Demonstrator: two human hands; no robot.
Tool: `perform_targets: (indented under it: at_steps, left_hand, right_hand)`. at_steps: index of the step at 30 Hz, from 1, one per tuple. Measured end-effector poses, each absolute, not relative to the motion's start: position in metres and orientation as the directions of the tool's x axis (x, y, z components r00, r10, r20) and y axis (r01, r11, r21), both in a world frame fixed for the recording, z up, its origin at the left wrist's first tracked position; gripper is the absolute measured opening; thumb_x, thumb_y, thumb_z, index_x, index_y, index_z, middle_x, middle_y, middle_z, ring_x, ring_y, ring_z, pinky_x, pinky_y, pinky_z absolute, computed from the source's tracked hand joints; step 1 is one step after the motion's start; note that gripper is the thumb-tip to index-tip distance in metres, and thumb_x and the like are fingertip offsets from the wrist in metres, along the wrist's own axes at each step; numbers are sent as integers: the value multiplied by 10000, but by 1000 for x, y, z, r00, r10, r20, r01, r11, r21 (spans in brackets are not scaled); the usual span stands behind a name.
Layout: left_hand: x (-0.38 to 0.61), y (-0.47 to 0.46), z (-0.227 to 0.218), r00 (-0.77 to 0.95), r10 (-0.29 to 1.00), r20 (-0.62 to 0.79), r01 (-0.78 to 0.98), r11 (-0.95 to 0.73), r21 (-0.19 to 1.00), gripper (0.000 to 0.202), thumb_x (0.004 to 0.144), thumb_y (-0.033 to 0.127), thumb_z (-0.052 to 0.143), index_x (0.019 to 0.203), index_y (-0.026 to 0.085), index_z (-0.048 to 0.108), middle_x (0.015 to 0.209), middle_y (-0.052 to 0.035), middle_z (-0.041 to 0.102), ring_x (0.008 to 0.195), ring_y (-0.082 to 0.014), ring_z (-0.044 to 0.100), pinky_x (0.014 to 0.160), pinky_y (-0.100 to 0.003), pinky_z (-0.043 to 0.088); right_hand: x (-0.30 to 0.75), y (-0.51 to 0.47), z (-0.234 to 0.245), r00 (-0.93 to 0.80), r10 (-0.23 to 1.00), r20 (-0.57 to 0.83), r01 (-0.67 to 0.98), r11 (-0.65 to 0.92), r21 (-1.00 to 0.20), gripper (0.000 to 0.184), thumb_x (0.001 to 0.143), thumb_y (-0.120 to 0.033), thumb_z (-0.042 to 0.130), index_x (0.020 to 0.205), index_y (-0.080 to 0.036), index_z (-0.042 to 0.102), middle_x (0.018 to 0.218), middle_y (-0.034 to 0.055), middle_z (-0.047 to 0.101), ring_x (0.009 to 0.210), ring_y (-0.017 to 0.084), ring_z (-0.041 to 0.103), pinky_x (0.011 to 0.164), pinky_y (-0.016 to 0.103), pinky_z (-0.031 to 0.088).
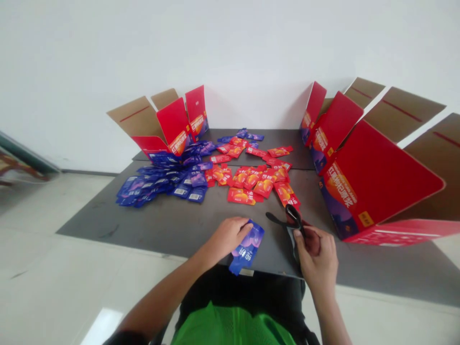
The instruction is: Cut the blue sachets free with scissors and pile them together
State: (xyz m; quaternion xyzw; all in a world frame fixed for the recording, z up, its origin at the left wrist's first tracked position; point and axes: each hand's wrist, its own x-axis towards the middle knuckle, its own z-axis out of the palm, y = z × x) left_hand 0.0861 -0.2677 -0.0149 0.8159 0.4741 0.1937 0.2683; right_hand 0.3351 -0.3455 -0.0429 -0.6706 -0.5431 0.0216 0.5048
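My left hand (230, 235) is closed on a blue-purple pouch (248, 243), thumb lying on its top. The pouch's narrow end reaches the table's front edge. My right hand (318, 251) grips what look like black-handled scissors (295, 216), with the loops pointing away from me and a grey part beside my thumb; my fingers hide much of them. Beyond my hands lie loose red-orange pouches (264, 187), several overlapping. To their left spreads a heap of blue-purple pouches (143, 187).
The dark grey table (108, 230) stands against a white wall. At the back left are open red cartons (174, 120) with raised flaps. Along the right side stands a row of open red cartons (381, 177), the nearest close to my right hand.
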Motion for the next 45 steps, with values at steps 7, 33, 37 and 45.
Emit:
perform_targets:
  at_steps: [7,33,37,45]
  left_hand:
    - [77,-301,-18,476,831,288,767,-553,326,478,1055,409,527,1501,237,538,1511,-164,538,1368,-336,522,1097,-521,483]
    - [17,-378,-67,626,638,449,568,-767,299,334,1069,207,529,1385,207,637,1362,-64,696,1284,-223,569,1044,-400,416]
    - [18,-377,-66,595,650,472,565,-757,329,320,1057,195,555,1361,216,654,1341,-40,711,1252,-211,582,1043,-385,414]
    - [17,-377,-67,585,675,450,564,-737,372,325,1075,242,516,1365,253,661,1303,-31,727,1235,-215,593,1041,-386,424]
  right_hand:
    - [331,-345,-40,412,753,513,712,85,-697,328,942,-528,677,1088,-235,668,1074,68,666,1016,257,623,893,389,478]
    - [262,-284,-24,-396,782,481,750,578,-322,182,1009,-274,622,1186,-234,638,1216,98,661,1072,266,620,920,438,539]
    - [267,-278,-6,-243,794,557,806,485,-340,195,1011,-317,620,1187,-233,634,1209,108,647,1095,277,613,940,456,538]
    - [238,-312,-21,-470,782,409,720,608,-334,185,1027,-259,583,1208,-244,621,1232,86,657,1084,249,625,908,411,555]
